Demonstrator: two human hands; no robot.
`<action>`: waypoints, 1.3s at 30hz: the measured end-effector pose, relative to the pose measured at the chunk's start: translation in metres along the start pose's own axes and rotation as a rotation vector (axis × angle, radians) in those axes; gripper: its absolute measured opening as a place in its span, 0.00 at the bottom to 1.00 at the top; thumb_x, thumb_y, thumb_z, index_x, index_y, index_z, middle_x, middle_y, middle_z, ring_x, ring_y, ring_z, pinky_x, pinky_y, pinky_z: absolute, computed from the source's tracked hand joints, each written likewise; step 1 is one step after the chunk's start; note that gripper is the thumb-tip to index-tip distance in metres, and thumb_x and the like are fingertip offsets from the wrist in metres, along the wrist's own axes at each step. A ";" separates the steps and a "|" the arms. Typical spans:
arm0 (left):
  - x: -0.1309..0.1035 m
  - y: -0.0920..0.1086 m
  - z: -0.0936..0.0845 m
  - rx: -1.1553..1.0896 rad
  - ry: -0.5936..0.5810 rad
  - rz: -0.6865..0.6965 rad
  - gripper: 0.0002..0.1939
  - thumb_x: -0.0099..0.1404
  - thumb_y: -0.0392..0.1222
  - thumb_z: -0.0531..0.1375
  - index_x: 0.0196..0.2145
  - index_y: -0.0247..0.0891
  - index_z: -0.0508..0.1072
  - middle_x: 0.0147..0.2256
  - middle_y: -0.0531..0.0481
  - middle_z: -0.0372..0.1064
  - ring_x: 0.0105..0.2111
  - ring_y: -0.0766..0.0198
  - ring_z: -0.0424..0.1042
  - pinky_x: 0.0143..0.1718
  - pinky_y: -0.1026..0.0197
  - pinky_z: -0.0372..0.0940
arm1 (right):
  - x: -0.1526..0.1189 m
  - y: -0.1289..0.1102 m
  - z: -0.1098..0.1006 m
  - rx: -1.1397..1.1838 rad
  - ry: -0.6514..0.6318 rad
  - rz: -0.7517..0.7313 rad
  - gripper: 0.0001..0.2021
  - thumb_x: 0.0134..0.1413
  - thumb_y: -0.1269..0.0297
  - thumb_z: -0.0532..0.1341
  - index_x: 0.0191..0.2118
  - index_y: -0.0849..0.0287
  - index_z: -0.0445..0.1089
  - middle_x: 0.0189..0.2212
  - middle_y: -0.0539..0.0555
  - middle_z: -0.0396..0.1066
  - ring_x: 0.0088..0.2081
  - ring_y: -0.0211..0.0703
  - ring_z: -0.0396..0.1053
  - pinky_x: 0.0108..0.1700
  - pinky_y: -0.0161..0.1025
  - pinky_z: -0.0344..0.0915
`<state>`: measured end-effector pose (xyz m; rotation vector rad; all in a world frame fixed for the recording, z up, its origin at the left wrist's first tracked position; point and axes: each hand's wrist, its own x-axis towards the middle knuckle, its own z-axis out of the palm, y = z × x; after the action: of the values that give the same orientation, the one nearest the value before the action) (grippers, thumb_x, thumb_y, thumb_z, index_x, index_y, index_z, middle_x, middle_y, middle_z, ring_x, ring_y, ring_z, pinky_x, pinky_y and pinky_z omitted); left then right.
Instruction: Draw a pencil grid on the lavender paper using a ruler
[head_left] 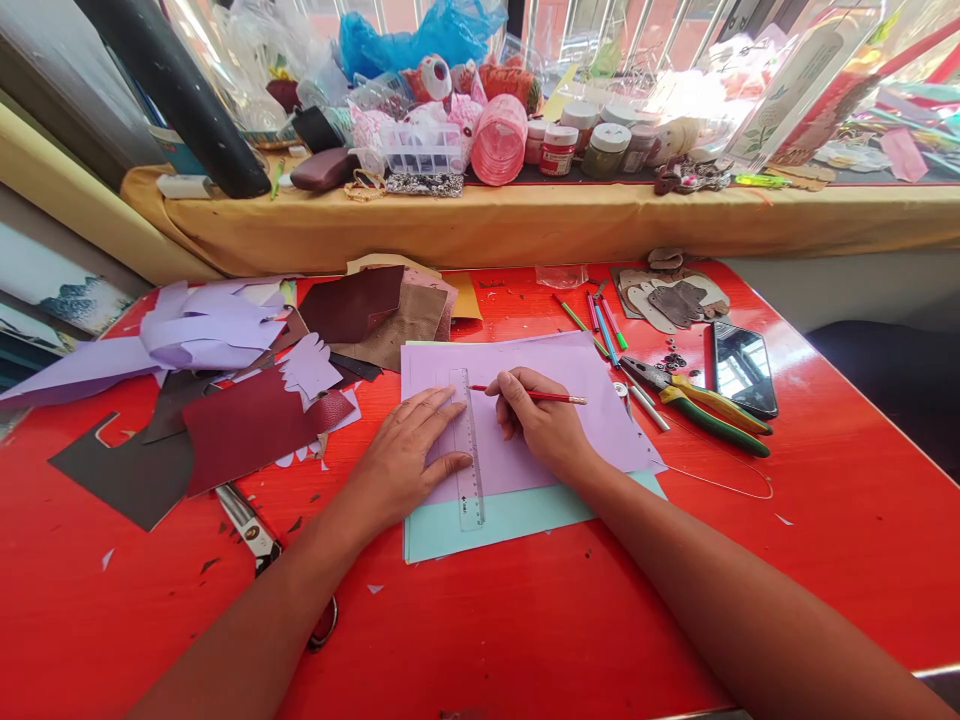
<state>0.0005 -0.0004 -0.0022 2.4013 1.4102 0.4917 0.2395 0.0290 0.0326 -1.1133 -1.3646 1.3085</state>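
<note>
Clear plastic ruler (pixel 469 480) lies flat on purple paper (pixel 555 400), its lower end over pale-green paper (pixel 510 520), long axis running near-far, far end tipped slightly left; scale marks and a small dark logo near the close end, too small to read. Left hand (pixel 409 450) spread, fingers pressing the ruler; right hand (pixel 536 415) pinches a slim red pencil (pixel 555 397), tip pointing left toward the ruler's edge.
</note>
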 end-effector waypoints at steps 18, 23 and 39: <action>0.000 0.000 0.000 -0.017 -0.011 -0.002 0.34 0.78 0.65 0.60 0.74 0.49 0.65 0.77 0.46 0.58 0.76 0.46 0.56 0.77 0.38 0.53 | 0.001 0.005 -0.001 0.005 0.024 -0.009 0.24 0.70 0.36 0.63 0.39 0.55 0.77 0.25 0.48 0.71 0.23 0.40 0.69 0.28 0.40 0.65; 0.000 0.000 -0.001 -0.020 -0.022 -0.006 0.34 0.79 0.64 0.60 0.74 0.50 0.64 0.77 0.46 0.58 0.76 0.46 0.56 0.76 0.38 0.54 | 0.001 0.005 -0.001 0.007 0.029 -0.012 0.24 0.70 0.36 0.63 0.39 0.55 0.76 0.27 0.48 0.71 0.24 0.40 0.70 0.28 0.40 0.66; 0.001 0.002 -0.002 -0.024 -0.033 -0.011 0.33 0.79 0.63 0.60 0.74 0.49 0.64 0.77 0.46 0.57 0.77 0.47 0.55 0.76 0.40 0.54 | 0.004 0.007 0.001 -0.025 0.009 -0.022 0.19 0.74 0.45 0.62 0.40 0.56 0.77 0.29 0.48 0.73 0.24 0.38 0.70 0.29 0.38 0.66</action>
<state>0.0015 -0.0003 0.0001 2.3711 1.3948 0.4609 0.2378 0.0327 0.0258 -1.1169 -1.3862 1.2723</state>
